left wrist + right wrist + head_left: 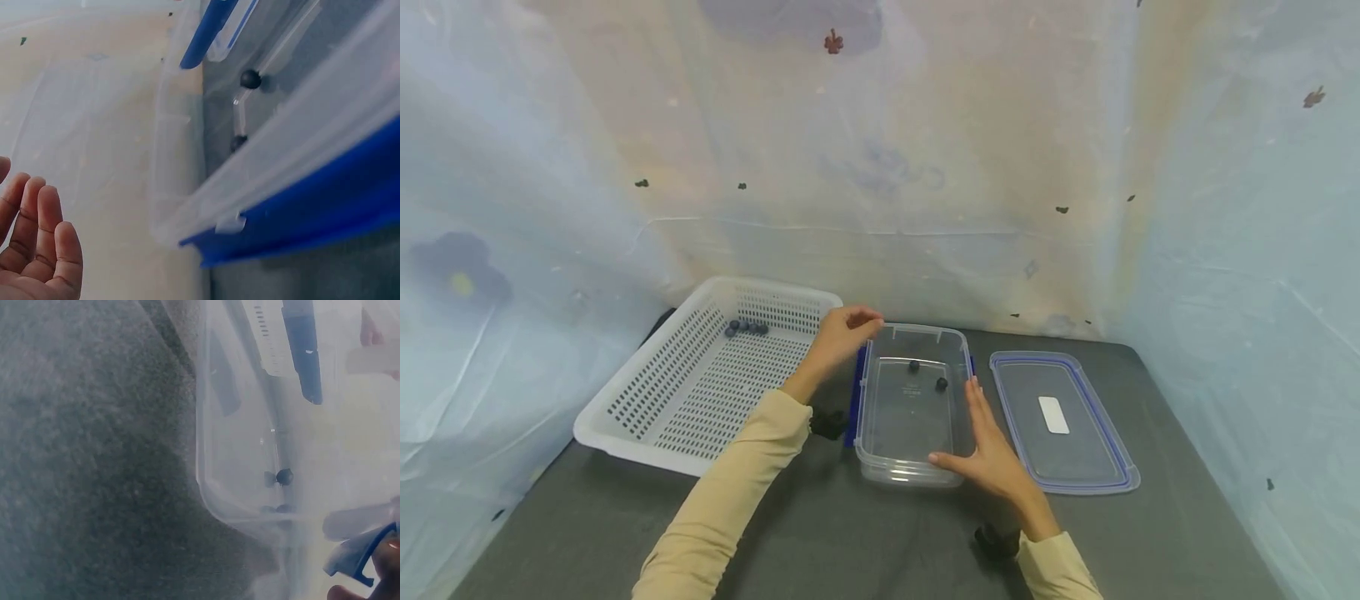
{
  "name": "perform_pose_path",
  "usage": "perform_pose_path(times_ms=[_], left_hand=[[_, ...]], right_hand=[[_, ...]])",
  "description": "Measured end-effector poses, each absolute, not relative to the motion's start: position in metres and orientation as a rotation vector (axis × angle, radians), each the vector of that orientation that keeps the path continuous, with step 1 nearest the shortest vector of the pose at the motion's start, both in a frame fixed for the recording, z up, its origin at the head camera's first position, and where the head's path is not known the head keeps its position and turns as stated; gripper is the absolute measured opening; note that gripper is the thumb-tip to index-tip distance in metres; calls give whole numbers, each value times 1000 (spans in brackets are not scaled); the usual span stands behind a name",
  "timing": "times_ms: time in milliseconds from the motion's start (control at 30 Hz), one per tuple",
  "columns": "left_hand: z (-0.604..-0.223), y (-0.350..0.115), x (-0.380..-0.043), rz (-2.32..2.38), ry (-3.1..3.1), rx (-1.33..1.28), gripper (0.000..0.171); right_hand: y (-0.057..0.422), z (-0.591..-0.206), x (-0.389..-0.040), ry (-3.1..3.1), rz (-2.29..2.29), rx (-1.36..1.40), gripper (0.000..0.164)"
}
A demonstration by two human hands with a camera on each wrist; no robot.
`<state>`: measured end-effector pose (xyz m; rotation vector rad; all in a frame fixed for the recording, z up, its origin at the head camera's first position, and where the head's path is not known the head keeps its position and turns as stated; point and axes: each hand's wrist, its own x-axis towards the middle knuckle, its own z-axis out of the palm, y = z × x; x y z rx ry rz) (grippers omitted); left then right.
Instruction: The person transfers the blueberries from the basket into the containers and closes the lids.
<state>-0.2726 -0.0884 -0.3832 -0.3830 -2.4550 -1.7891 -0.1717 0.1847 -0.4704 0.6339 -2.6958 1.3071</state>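
A clear plastic container (910,425) with blue side clips stands mid-table, two blueberries (942,384) on its bottom. Over its far left corner is my left hand (840,337), fingers bent a little; the left wrist view shows nothing between them. My right hand (996,458) lies along the container's right side, fingers straight, thumb spread toward the near rim. In the right wrist view its fingertips are by a blue clip (359,556). Several more blueberries (747,326) sit in the far part of a white slotted basket (647,454) on the left.
A clear lid (1026,417) with a blue seal and a white label lies flat to the container's right. Dark grey cloth covers the table (850,542). A patterned plastic sheet (880,167) hangs behind and at both sides.
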Motion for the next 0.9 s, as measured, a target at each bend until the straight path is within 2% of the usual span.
perform_pose_path(times_ms=[467, 900], left_hand=[[-365, -157, -265, -1722, -2413, -238, 32], [-388, -225, -286, -1529, -2415, 57, 34]], right_hand=[[190, -471, -166, -2691, 1245, 631, 118], [190, -475, -164, -2699, 1289, 591, 121]])
